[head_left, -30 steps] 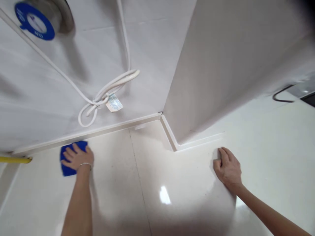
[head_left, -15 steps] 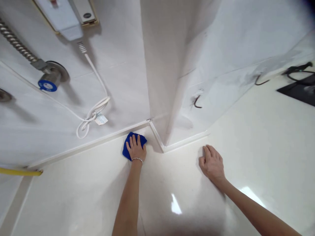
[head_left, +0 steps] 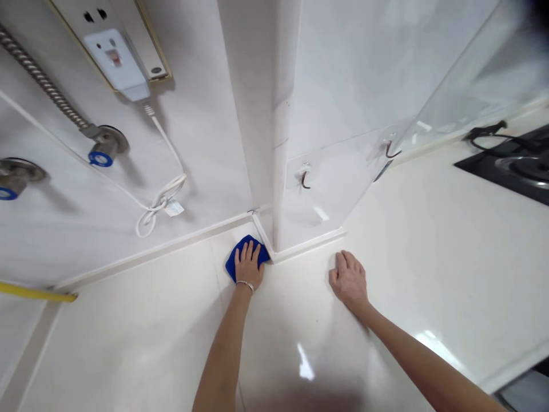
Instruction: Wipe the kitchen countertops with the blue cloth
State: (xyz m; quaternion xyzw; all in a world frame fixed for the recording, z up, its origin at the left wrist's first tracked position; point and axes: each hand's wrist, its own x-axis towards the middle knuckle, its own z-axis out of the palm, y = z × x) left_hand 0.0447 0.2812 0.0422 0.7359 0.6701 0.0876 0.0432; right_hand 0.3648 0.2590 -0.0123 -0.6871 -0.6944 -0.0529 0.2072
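Observation:
A folded blue cloth [head_left: 233,265] lies on the white countertop [head_left: 150,320], its right tip against the low raised edging at the wall's corner. My left hand [head_left: 250,267], a thin bracelet at its wrist, presses down on the cloth with fingers spread over it, keeping it under the palm. Part of the cloth is hidden beneath those fingers. To the right, my right hand [head_left: 349,280] rests on the countertop as a loose fist, its fingers curled in, and nothing shows in it. It is close to the end of the edging along the jutting wall.
On the left wall are two blue-capped valves [head_left: 102,155], a braided hose [head_left: 47,80], a plug [head_left: 118,66] and its bundled white cord [head_left: 158,203]. A yellow pipe [head_left: 38,292] enters at left. Wall hooks [head_left: 305,178] stick out above the counter. A black stove [head_left: 514,166] is at far right.
My left hand has slid the blue cloth rightward, up to the corner edging. My right hand stays a fist on the countertop. The view has shifted, showing more of the stove.

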